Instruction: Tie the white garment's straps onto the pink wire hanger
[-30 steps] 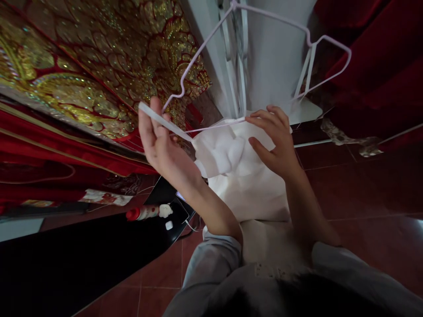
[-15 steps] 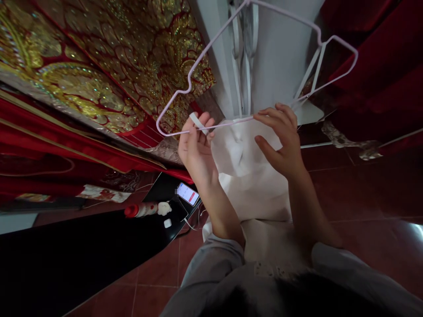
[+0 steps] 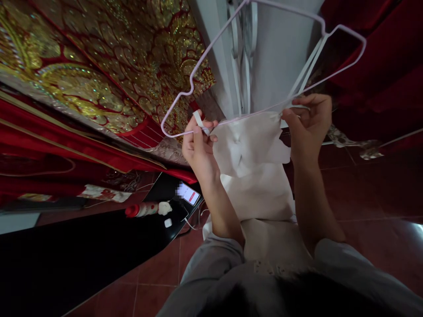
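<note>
A thin pale-pink clothes hanger [image 3: 191, 83] spans the space in front of me, its top cut off by the frame's upper edge. Below its bottom bar hangs a white garment [image 3: 254, 141]. My left hand [image 3: 201, 152] is closed at the bar's left part, fingers and thumb around a short white strap [image 3: 198, 118]. At the garment's upper right corner, my right hand [image 3: 310, 127] pinches the fabric, just under the bar. Another white strap [image 3: 307, 68] loops over the hanger's right notch and runs down toward my right hand.
Gold-sequined red garments [image 3: 132, 66] hang at the left, and dark red cloth [image 3: 380, 88] at the right. White scrolled metalwork [image 3: 244, 66] stands behind the hanger. A black table [image 3: 82, 251] at lower left bears a phone [image 3: 188, 193] and a red-capped bottle [image 3: 142, 210].
My right hand has shifted right and closed from spread fingers onto the garment's upper right corner. The hanger has moved slightly right. My left hand keeps its hold.
</note>
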The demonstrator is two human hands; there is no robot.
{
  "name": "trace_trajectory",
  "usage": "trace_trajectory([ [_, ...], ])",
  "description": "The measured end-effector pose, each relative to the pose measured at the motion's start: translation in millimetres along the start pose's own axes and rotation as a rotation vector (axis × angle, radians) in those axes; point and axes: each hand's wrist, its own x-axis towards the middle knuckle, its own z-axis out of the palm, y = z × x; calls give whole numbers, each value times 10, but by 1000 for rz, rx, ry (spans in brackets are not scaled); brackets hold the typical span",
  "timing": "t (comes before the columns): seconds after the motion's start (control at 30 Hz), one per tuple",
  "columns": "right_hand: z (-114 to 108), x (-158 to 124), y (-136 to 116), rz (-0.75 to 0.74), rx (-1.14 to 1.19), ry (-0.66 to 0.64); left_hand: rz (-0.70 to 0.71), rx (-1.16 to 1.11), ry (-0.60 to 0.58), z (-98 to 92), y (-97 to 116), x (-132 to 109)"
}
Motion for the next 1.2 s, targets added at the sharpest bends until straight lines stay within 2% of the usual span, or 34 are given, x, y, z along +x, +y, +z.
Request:
trace_trajectory([
  [0.1,25,-35,-61,56,-21,-24,16,-2,6,-5,3,4],
  [0.3,98,39,-218,5,-206,-258,44,-1,12,-47,-5,31],
  [0.5,171,224,-414,232,-196,-469,24,61,17,-54,-4,26],
  [0.57,212,312,-532,206,-154,-427,36,52,16,-50,-4,27],
  [0.67,230,574,-647,27,-34,-162,39,65,19,-50,8,34],
  [0.73,160,796,-618,-110,-10,-38,29,62,13,-51,25,34],
  [0.83,-52,1035,-424,-234,-66,29,35,20,-4,-43,52,19],
  [0.93,-235,1096,-196,-231,-39,50,38,14,-5,-30,72,2],
  [1.03,-269,1118,-93,-204,-44,131,28,28,-4,-28,81,-2],
  [1.1,-233,1154,-115,-194,-111,76,31,12,-12,-30,81,1],
  [1.2,-200,1185,-200,-279,-236,-56,29,15,0,-28,76,0],
])
